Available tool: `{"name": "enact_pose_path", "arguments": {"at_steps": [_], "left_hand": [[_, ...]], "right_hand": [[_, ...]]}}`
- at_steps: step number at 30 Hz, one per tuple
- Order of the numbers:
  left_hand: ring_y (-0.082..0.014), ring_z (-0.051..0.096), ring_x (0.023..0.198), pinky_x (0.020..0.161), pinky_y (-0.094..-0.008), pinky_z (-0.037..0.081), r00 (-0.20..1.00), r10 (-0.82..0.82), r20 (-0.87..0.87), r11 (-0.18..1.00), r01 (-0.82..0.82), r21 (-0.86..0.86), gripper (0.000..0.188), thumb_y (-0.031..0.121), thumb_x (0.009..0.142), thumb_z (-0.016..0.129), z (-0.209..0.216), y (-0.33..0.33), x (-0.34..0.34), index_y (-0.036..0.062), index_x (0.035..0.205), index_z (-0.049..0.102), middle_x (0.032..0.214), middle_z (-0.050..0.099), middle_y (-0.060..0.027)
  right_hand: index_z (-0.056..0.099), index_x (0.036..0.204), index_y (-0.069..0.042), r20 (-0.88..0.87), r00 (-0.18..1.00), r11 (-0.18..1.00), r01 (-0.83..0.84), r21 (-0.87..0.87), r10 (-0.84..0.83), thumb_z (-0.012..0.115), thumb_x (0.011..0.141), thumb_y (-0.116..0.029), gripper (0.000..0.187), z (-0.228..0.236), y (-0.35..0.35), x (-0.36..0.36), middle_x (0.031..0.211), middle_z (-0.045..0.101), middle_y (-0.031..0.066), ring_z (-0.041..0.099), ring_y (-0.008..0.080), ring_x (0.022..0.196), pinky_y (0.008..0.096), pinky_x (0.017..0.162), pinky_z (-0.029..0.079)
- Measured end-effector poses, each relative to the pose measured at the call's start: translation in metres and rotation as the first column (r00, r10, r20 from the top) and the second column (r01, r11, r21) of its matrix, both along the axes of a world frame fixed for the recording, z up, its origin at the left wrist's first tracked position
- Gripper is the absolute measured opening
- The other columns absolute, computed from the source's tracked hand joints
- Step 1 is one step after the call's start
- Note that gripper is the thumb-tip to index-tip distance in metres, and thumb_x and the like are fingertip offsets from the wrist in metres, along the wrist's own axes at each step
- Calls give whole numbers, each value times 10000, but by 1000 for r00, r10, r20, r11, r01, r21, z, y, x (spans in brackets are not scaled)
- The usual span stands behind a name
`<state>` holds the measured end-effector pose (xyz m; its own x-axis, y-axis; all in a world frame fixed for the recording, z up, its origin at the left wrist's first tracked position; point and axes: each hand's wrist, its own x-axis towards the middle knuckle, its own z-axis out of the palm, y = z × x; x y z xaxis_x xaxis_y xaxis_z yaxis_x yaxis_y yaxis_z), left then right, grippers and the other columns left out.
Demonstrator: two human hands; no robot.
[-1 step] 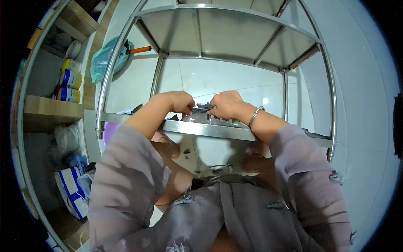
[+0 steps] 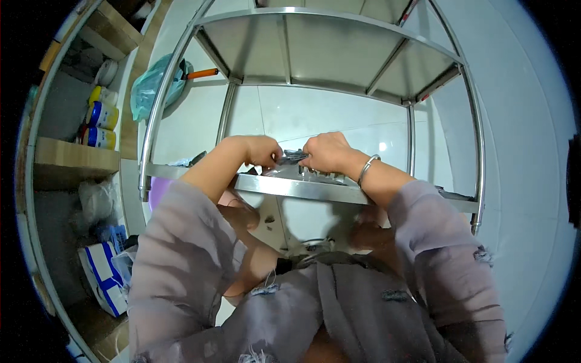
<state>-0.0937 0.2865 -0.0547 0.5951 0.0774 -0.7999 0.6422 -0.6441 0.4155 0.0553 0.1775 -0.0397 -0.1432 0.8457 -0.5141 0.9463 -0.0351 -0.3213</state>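
Between my two hands is a small dark grey, crumpled piece that looks like thin plastic [image 2: 292, 157]. My left hand [image 2: 261, 150] pinches its left end with closed fingers. At its right end, my right hand [image 2: 327, 150] is closed on it, with a silver bangle [image 2: 367, 168] round that wrist. Both hands are just above the lower shelf of a metal rack [image 2: 302, 188]. Beneath them on that shelf lies a clear, shiny item [image 2: 321, 176], partly covered by the hands, whose kind I cannot make out.
An upper metal shelf [image 2: 339, 51] spans the far side. Beyond the left post lies a teal plastic bag [image 2: 158, 88] beside an orange handle [image 2: 203, 74]. Wooden shelving [image 2: 75, 158] with several tubs [image 2: 101, 115] lines the left. Something purple [image 2: 158, 192] sits under the rack's left end.
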Motion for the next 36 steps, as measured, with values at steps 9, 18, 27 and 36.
{"name": "enact_pose_path", "arguments": {"at_steps": [9,18,27,36], "left_hand": [[-169,555,541,485,-306,471,995,8,-96,985,-24,-171,334,329,735,641,-2,-4,9,-3,742,605,614,584,-77],[-190,556,574,501,-303,469,966,32,-256,974,-88,-210,365,349,764,609,1,-9,23,-14,795,601,715,599,-136],[-342,567,737,648,-410,431,931,-364,-7,930,364,54,399,396,831,454,1,-17,18,30,798,610,780,597,-172],[-317,581,764,676,-393,455,924,-380,-40,912,381,153,227,267,743,552,-3,-14,24,58,799,622,802,610,-156]], "right_hand": [[647,792,-101,-16,1000,995,28,98,-27,603,695,-340,262,-4,0,5,769,624,131,601,292,759,371,674,467],[648,793,-95,-22,998,993,57,102,-55,587,686,-309,247,-1,2,8,778,623,137,602,288,768,373,692,467],[637,858,-73,-285,954,984,43,-171,-91,583,655,-547,519,-15,2,15,795,617,137,582,271,803,342,701,442],[600,821,-10,-304,953,963,-69,-261,-14,465,780,-497,507,-35,2,-7,780,601,142,579,285,763,371,670,441]]}}
